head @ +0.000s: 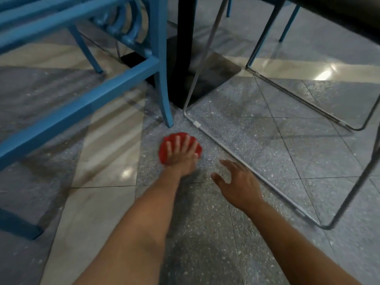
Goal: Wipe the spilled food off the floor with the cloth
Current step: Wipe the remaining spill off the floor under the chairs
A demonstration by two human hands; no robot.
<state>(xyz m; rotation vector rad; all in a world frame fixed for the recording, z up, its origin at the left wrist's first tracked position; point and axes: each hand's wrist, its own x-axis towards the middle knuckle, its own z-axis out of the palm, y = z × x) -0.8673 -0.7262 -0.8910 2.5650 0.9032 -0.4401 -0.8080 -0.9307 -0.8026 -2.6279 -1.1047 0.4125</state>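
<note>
A red cloth (164, 148) lies bunched on the speckled grey floor, just in front of a blue chair leg. My left hand (182, 152) presses flat on top of it, fingers spread, covering most of the cloth. My right hand (236, 181) hovers just above the floor to the right of the cloth, fingers apart, holding nothing. I see no spilled food on the floor; anything under the cloth is hidden.
A blue chair (88, 79) stands at the left, its front leg close behind the cloth. A black table post and base (186, 58) rise behind. A metal-framed chair (257, 171) has its floor rail running diagonally right of my right hand.
</note>
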